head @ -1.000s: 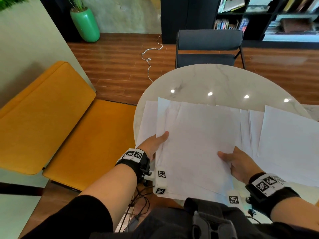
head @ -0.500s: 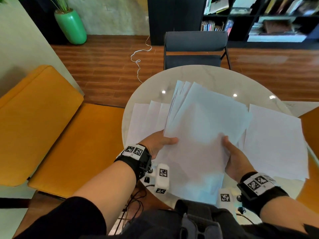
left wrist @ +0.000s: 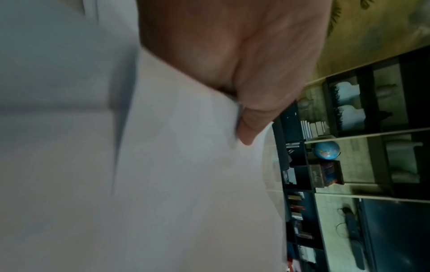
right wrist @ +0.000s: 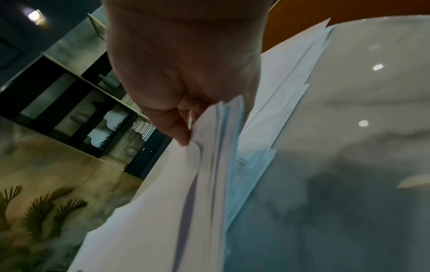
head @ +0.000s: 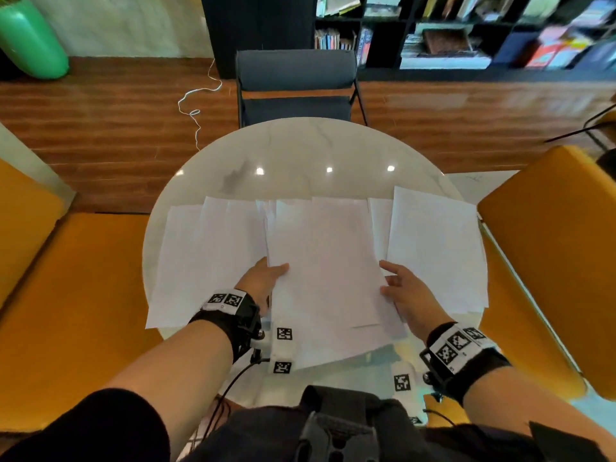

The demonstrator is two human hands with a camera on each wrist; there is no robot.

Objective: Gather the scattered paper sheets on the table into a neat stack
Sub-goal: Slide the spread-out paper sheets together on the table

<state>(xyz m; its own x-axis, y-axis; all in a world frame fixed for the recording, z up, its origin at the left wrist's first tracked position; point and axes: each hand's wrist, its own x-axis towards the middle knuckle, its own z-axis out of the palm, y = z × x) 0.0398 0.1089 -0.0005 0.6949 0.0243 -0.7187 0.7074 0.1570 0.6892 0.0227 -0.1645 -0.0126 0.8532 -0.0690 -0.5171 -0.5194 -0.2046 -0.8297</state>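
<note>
Paper stack [head: 323, 261] lowered toward table [head: 300, 151] | left hand [head: 263, 281] pinches its left edge | right hand [head: 405, 295] pinches right edge

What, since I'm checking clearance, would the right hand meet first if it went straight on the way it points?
Probably the held paper bundle: the right hand sits at its right edge, pointing forward-left across it. Whether it would pass over or under is unclear.

on the table [head: 300, 151], the middle bundle [head: 323, 261] seems to overlap left sheets [head: 200, 255]; right sheets [head: 433, 248] beside; chair [head: 296, 81] behind.
</note>
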